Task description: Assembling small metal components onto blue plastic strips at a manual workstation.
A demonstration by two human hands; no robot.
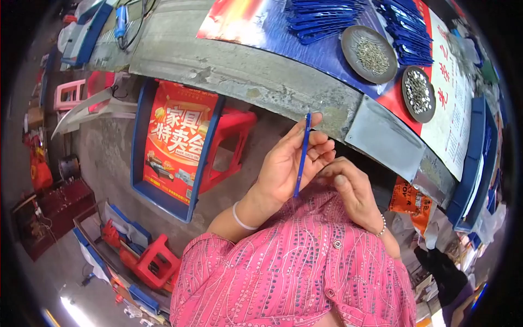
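Observation:
In front of my chest, my left hand [283, 166] holds a thin, flat blue strip [301, 158] upright along its palm and fingers. My right hand [354, 191] is beside it with fingers curled in and thumb bent against them. Anything inside that hand is hidden. Beyond them on the workbench lie two piles of similar blue strips [321, 22]. A round dish [351, 42] with small, slim metal-coloured parts stands by the piles. Another dish [422, 115] beside it holds small dark and whitish pieces.
Along the bench's near edge lies a grey metal plate [385, 136]. To the left, a blue-rimmed tray [136, 141] lined with a red printed sheet stands by a red plastic stool [239, 124]. Another blue tray [473, 174] sits at the right.

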